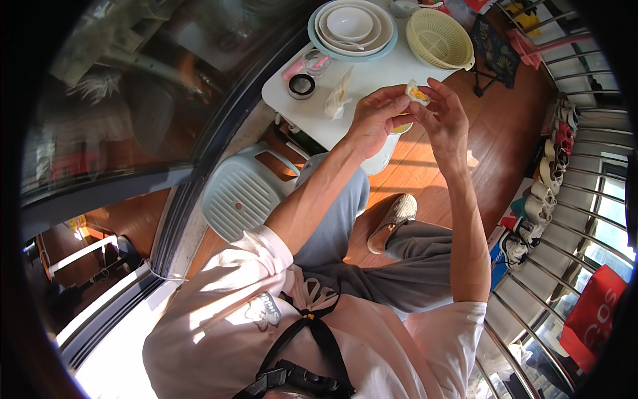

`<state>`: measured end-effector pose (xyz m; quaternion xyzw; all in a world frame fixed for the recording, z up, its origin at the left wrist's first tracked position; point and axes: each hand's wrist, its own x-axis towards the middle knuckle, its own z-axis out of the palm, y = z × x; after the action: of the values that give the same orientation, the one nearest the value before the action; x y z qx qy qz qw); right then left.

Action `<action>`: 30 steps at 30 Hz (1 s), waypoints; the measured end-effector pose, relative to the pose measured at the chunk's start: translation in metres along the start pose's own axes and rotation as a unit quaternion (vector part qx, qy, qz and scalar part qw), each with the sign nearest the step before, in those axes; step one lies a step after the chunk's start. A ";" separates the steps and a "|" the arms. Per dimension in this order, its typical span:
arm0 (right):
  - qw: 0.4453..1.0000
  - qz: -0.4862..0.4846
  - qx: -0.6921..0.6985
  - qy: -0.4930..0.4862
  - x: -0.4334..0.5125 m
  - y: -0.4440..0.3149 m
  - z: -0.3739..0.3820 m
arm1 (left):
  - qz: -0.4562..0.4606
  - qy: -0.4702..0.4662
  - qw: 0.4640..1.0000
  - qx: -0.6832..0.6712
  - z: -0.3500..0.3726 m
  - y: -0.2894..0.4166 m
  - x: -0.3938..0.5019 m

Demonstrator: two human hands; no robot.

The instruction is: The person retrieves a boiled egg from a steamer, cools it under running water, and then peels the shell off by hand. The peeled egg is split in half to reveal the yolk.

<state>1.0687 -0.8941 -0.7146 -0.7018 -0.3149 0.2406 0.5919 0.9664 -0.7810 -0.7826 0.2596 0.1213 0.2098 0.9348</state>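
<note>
A boiled egg (417,94), its white broken open so the orange-yellow yolk shows, is held up between my two hands. The thumb and forefinger of my left hand (377,117) pinch it from the left. On the other side, my right hand (445,117) grips it with thumb and fingers, some of them raised and spread. Beneath the hands, a yellow rim of a container (401,129) shows; the rest is hidden. Left of my left hand, a crumpled translucent plastic bag (339,97) lies on the white table (311,115).
Nested bowls (350,24), a cream plastic colander (439,40), a clear cup (316,62) and a black-rimmed round jar or lid (301,86) stand on the table. A light-blue plastic stool (244,192) is at left. Several shoes (541,202) line the metal railing (583,207) at right.
</note>
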 end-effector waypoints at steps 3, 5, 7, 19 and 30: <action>0.999 0.011 0.037 0.002 0.002 0.001 0.001 | -0.003 -0.010 1.000 0.003 0.002 0.002 0.000; 0.998 0.023 0.060 0.003 0.001 0.001 0.000 | -0.004 -0.021 1.000 0.003 0.002 0.002 -0.001; 0.996 0.036 0.084 0.002 0.001 0.000 0.000 | 0.002 -0.035 0.999 0.000 0.002 0.002 0.000; 0.937 0.109 0.331 0.016 0.002 -0.001 -0.014 | -0.015 0.057 0.996 0.067 -0.003 0.001 -0.001; 0.929 0.094 0.357 -0.011 -0.002 -0.023 -0.014 | -0.004 0.090 0.965 0.244 0.001 -0.007 -0.005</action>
<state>1.0732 -0.9028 -0.6894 -0.4678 -0.1478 0.3994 0.7744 0.9650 -0.7888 -0.7854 0.4596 0.2536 0.1928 0.8290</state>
